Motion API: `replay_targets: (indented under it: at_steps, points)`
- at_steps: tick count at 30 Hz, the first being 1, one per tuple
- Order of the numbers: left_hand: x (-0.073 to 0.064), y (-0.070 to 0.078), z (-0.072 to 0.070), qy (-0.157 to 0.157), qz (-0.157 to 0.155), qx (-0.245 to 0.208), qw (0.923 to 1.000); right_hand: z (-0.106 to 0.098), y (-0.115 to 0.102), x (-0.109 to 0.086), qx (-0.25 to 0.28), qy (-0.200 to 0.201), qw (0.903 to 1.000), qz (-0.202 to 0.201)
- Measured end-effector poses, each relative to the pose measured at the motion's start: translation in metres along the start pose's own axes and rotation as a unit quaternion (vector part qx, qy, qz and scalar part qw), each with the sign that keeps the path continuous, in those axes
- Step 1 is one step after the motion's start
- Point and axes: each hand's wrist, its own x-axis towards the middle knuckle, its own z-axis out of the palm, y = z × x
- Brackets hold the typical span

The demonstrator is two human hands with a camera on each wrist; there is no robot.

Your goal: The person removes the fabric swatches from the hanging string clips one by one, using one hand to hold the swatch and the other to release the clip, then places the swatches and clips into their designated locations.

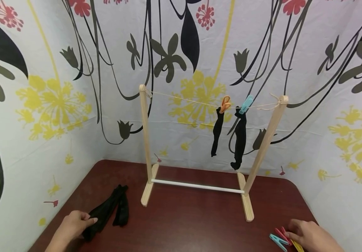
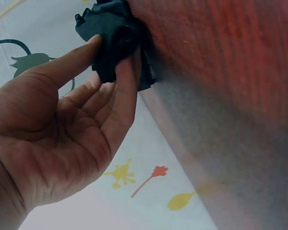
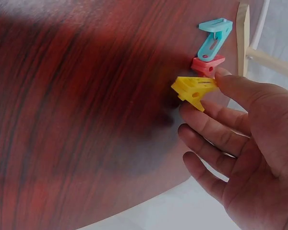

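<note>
My left hand (image 1: 73,225) pinches the near end of a black sock (image 2: 113,36) between thumb and fingers. A second strip of black fabric (image 1: 122,210) lies beside it on the table's left. At the right, my right hand (image 1: 313,236) pinches a yellow clothespin (image 3: 194,89) between thumb and forefinger. A red clothespin (image 3: 207,66) and a light blue clothespin (image 3: 215,40) lie just past it. On the string of a small wooden drying rack (image 1: 146,133), an orange clothespin (image 1: 225,104) and another blue clothespin (image 1: 246,104) hold two narrow black socks (image 1: 240,140).
The rack stands toward the back of the dark red-brown table (image 1: 181,217), with a white crossbar (image 1: 196,186) low between its two wooden feet. Patterned fabric (image 1: 73,147) with flowers encloses the table behind and at both sides.
</note>
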Motion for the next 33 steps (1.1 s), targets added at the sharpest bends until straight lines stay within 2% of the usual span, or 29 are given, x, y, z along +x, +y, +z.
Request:
replay_targets:
  at_steps: [10, 18, 21, 24, 27, 30, 33]
  points:
    - [-0.010, 0.009, -0.011, 0.012, -0.007, 0.039, 0.9992, 0.007, 0.008, 0.003, -0.001, 0.025, 0.9997, 0.000]
    - [-0.019, 0.019, -0.022, 0.034, -0.002, 0.075, 0.9966, 0.008, 0.013, 0.005, 0.000, 0.021, 0.9998, -0.005]
    - [-0.020, 0.021, -0.024, 0.050, 0.004, 0.087, 0.9950, 0.007, 0.014, 0.005, 0.000, 0.019, 0.9998, -0.009]
    - [-0.020, 0.024, -0.024, 0.082, 0.023, 0.094, 0.9919, 0.004, 0.014, 0.004, 0.000, 0.015, 0.9998, -0.010]
    - [-0.020, 0.030, -0.025, 0.110, 0.040, 0.088, 0.9892, -0.002, 0.013, 0.003, -0.009, 0.015, 0.9998, -0.005]
    - [-0.023, 0.039, -0.027, 0.119, 0.050, 0.072, 0.9890, -0.009, 0.011, 0.001, -0.034, 0.027, 0.9991, 0.001]
    - [-0.028, 0.049, -0.027, 0.131, 0.057, 0.054, 0.9883, -0.015, 0.007, 0.000, -0.054, 0.073, 0.9958, -0.014]
